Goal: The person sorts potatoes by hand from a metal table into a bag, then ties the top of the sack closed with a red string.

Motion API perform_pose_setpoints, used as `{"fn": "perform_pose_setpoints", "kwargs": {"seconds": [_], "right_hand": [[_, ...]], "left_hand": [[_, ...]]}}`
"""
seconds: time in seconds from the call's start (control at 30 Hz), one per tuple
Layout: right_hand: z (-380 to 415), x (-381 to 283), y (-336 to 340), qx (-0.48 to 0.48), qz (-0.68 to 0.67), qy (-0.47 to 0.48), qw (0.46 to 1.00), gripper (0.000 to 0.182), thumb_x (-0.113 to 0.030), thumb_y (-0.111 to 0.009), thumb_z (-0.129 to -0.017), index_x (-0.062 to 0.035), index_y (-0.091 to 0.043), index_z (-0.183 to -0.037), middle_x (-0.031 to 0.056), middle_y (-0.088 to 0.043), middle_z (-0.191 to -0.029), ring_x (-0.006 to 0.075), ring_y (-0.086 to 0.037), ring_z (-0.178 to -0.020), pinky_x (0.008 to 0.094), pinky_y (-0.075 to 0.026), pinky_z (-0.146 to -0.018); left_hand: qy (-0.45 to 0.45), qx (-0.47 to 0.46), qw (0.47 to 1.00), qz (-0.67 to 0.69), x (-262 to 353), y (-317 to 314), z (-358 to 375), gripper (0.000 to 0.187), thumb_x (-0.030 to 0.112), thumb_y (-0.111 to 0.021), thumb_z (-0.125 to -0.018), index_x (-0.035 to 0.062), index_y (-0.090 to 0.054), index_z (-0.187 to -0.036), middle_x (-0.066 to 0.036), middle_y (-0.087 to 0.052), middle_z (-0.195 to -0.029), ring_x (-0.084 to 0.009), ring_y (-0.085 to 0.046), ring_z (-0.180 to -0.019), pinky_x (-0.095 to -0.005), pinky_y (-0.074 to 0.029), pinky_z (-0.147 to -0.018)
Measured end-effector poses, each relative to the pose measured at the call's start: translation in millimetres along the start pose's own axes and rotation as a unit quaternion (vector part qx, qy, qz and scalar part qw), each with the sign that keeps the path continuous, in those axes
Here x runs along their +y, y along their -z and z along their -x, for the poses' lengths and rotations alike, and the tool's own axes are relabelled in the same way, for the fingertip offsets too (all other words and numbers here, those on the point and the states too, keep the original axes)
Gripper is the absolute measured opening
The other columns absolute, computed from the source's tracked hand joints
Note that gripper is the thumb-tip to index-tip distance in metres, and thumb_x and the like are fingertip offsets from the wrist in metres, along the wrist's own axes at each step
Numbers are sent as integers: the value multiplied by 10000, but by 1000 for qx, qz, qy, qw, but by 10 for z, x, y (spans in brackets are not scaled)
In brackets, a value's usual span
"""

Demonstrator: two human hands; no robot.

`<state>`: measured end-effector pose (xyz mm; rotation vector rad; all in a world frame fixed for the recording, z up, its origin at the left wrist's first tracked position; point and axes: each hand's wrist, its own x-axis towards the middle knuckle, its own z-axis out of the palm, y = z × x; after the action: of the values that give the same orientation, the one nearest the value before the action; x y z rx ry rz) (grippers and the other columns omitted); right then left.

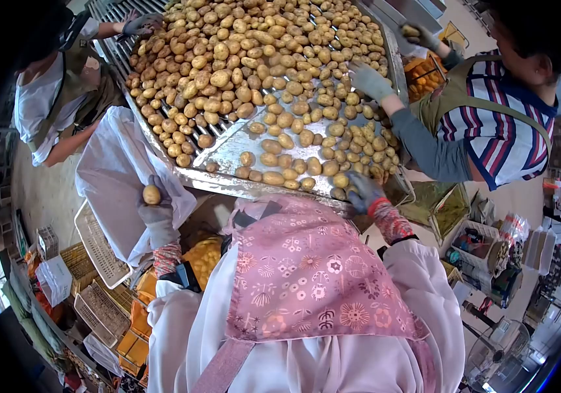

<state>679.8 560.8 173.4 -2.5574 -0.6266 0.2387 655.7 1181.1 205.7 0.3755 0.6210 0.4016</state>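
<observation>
My left hand (156, 215), in a grey glove, is closed around a single potato (151, 194) in front of a white cloth, left of the table's near edge. My right hand (364, 192), also gloved, is at the near right rim of the metal sorting table (228, 154). Its fingers look spread beside several loose potatoes (338, 186); whether they touch is hard to see. A large heap of potatoes (228, 59) covers the table's slatted far part, and more lie scattered over the smooth metal near me.
One co-worker's gloved hand (143, 25) rests at the heap's far left. At the right, another co-worker has one glove (370, 81) over the potatoes and holds a potato (411, 31) in the other. Plastic crates (100, 311) stand low at the left; a green sack (434, 208) at the right.
</observation>
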Motion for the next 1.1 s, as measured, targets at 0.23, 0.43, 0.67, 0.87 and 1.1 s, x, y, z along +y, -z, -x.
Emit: {"fn": "perform_pose_setpoints", "kwargs": {"seconds": [0.23, 0.43, 0.67, 0.87, 1.1], "right_hand": [[-469, 501, -665, 160, -438, -278, 840, 346, -212, -560, -910, -74, -596, -1226, 237, -647, -1092, 395, -627, -1020, 432, -489, -916], [-563, -297, -406, 117, 28, -88, 989, 378, -212, -641, -858, -90, -620, -1216, 189, -621, -1183, 384, -612, -1041, 436, -489, -919], [-168, -327, -261, 135, -94, -338, 927, 352, -231, -614, -873, -82, -634, -1191, 202, -642, -1112, 360, -629, -1004, 422, -502, -873], [-240, -436, -357, 146, -132, -345, 918, 354, -186, -614, -885, -56, -615, -1214, 161, -670, -1021, 268, -658, -916, 344, -522, -805], [-256, -679, -449, 158, 1, -253, 954, 343, -216, -649, -824, -138, -664, -1157, 140, -618, -1222, 367, -584, -1127, 457, -467, -955]], "left_hand": [[-190, 200, 846, -457, -57, 434, -494, 385, 301, -591, -892, -4, -570, -1127, -145, -647, -1052, -267, -648, -943, -404, -546, -869], [-134, 181, 940, 257, 286, 566, -1025, 225, 177, -542, -901, 85, -588, -1102, -47, -638, -978, -180, -622, -885, -348, -524, -819], [-442, -157, 683, -560, -971, -1876, -304, 477, 147, -551, -944, 29, -442, -1393, -155, -536, -1317, -267, -527, -1193, -385, -425, -1012], [-355, -296, 234, -855, -1837, -2279, -1276, 383, 339, -619, -885, 184, -603, -1235, -139, -563, -1286, -390, -513, -1189, -501, -452, -942], [-383, -314, 285, -821, -2460, -1592, -930, 308, 320, -605, -871, 106, -563, -1090, -184, -552, -1105, -415, -543, -1014, -510, -502, -769]]}}
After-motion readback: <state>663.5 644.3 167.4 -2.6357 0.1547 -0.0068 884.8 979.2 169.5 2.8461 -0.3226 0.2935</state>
